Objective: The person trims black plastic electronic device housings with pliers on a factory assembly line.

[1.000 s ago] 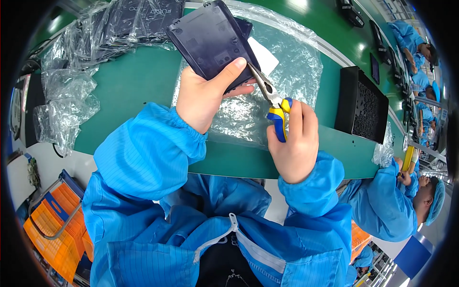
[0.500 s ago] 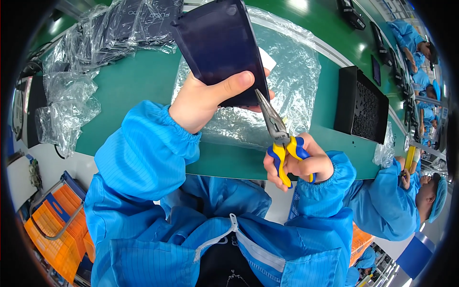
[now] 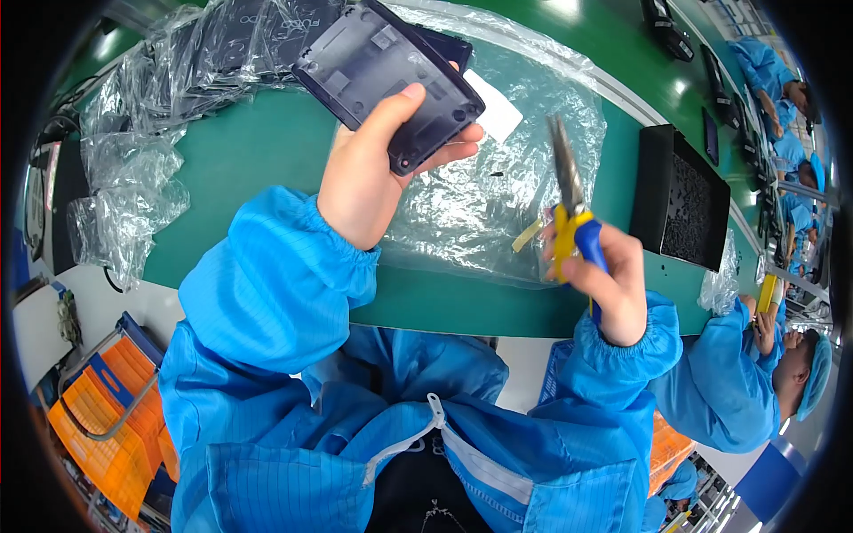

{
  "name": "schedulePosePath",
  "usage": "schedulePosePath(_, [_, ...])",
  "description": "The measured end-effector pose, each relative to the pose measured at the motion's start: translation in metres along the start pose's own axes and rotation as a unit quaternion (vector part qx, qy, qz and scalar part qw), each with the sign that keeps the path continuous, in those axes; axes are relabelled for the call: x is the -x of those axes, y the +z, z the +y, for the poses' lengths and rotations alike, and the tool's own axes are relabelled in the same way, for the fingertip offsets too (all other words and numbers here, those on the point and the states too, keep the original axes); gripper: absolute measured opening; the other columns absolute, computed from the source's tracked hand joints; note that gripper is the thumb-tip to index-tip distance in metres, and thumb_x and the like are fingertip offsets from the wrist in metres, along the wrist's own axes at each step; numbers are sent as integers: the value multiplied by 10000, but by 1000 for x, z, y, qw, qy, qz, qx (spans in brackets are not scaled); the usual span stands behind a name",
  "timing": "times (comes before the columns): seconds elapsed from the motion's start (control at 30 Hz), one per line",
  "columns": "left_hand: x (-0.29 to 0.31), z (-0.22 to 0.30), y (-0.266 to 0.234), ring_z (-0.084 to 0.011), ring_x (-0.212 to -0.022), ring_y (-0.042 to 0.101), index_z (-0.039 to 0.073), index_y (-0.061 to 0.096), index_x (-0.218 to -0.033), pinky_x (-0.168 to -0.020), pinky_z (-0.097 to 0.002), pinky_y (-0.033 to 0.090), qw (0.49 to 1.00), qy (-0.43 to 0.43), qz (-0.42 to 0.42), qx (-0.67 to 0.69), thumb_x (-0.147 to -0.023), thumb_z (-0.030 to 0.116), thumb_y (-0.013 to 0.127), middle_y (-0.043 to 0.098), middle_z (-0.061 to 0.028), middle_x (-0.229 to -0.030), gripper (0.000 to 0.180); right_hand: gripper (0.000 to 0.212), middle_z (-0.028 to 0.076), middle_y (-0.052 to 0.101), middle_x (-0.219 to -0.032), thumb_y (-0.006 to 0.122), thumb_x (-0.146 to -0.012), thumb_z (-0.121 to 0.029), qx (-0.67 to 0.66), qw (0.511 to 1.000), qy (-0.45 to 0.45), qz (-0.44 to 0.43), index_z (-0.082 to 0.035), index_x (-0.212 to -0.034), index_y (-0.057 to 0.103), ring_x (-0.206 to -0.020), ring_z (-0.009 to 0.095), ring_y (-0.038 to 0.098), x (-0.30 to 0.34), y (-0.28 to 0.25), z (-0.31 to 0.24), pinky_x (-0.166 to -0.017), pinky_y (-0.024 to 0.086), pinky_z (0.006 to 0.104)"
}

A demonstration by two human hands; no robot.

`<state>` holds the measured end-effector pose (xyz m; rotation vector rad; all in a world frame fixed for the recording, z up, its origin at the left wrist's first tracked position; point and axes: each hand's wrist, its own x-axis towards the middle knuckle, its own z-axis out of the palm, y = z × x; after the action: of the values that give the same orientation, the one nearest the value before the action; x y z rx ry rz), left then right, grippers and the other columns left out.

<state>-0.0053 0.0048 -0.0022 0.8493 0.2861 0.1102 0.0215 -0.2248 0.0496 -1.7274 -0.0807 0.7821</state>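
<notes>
My left hand (image 3: 378,160) grips a dark plastic housing (image 3: 382,75), thumb on its hollow inner face, where molded ribs and posts show. My right hand (image 3: 613,271) is closed round needle-nose pliers (image 3: 576,213) with yellow and blue handles. Their jaws point away from me, apart from the housing, and are slightly blurred. Beneath both hands a clear plastic bag (image 3: 480,222) lies flat on the green mat (image 3: 240,178). On the bag are a white slip (image 3: 494,107), a small yellowish strip (image 3: 528,235) and a tiny dark bit (image 3: 497,174).
Several bagged dark parts (image 3: 240,44) are piled at the far left. A black box (image 3: 680,195) of small black pieces stands at the right. Beyond a pale rail, dark units sit on a green surface. A co-worker in blue (image 3: 729,382) works close at the right.
The housing has turned over from its smooth outer face to its ribbed inside. My right hand has drawn the pliers away from its edge, to the right.
</notes>
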Motion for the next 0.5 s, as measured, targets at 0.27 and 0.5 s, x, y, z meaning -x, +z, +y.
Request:
schedulePosePath(0.27, [2, -11, -13, -235, -725, 581, -52, 559, -947, -725, -397, 516, 996, -51, 63, 35, -844, 187, 493, 600, -112, -891, 268, 464, 207, 560, -1048, 679, -707, -193, 536, 755, -201, 321, 53, -1082, 564, -964, 351, 550, -43, -2, 42, -847, 440, 399])
schedulePosePath(0.5, [7, -6, 0, -213, -847, 601, -1, 515, -1108, -657, -361, 530, 997, -71, -24, -34, -845, 90, 559, 602, -109, -1005, 281, 312, 59, 569, -1009, 695, -720, -128, 533, 749, -327, 220, -125, -1027, 640, -909, 234, 541, -43, 22, 24, -933, 344, 457])
